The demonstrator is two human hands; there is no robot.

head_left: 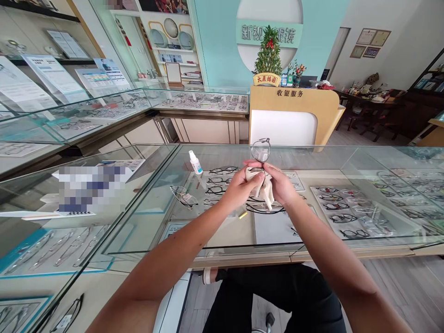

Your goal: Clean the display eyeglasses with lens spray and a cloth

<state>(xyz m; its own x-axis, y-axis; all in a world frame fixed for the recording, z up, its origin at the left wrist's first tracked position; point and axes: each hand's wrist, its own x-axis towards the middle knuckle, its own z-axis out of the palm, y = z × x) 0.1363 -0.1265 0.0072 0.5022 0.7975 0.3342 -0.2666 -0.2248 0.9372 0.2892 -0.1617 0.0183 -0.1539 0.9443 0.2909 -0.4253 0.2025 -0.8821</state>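
Note:
Above the glass counter, my left hand (240,187) is closed on a cream cleaning cloth (265,192), its thumb pressing the cloth against a pair of eyeglasses (261,150). One round, dark-rimmed lens rises above my fingers; the other is mostly covered by the cloth. My right hand (281,186) is closed around the frame from the right side, touching the cloth too. Left of my hands, a small white spray bottle (195,163) stands upright on the glass. Another pair of eyeglasses (183,197) with a tag lies on the countertop to the left.
Under the glass countertop (222,240) sit rows of eyeglass frames (342,217). Papers (93,189) lie on the left counter. Further back stand a wooden cashier desk (294,97) with a plant (268,53) and more glass display cases (204,99).

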